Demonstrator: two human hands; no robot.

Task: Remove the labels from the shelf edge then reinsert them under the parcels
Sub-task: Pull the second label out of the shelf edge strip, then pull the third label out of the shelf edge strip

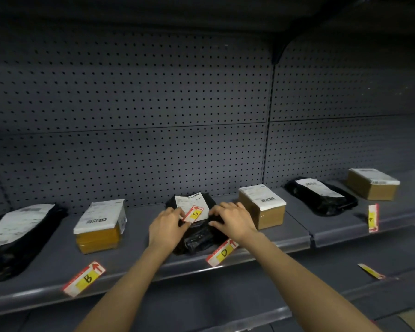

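Both my hands rest on a black bagged parcel [197, 238] in the middle of the grey shelf [139, 238]. My left hand [167, 226] pinches the lower end of a red, white and yellow label marked C [194, 213], which lies tilted on top of the parcel. My right hand [233, 218] presses on the parcel's black wrap just right of that label. A label marked D [222, 252] lies on the shelf by the parcel's front right corner. Near the front edge at the left lies a label marked B [84, 279].
Other parcels line the shelf: a black bag [17, 236] far left, a yellow box [100, 226], a brown box [261, 206], another black bag [321, 196], a brown box [373, 183] far right. Another label [373, 218] stands at the right shelf edge, one [370, 271] lies on the lower shelf.
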